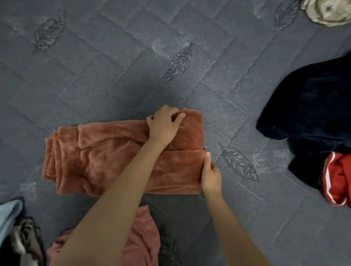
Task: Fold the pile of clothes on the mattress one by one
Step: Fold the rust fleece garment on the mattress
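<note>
Grey quilted mattress [92, 64] underneath; my left hand [164, 124] grips upper fold of rust fleece garment [106, 159], centre frame; right hand [211, 174] pinches its right edge.

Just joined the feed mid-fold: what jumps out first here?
A rust fleece lies part-folded on the mattress, the left hand gripping its upper fold and the right hand pinching its right edge. At the right sits a navy garment with a red garment at its near edge; a pink garment lies at the bottom.

Grey quilted mattress [90, 85] with stitched leaf motifs [179, 63], dim light
</note>
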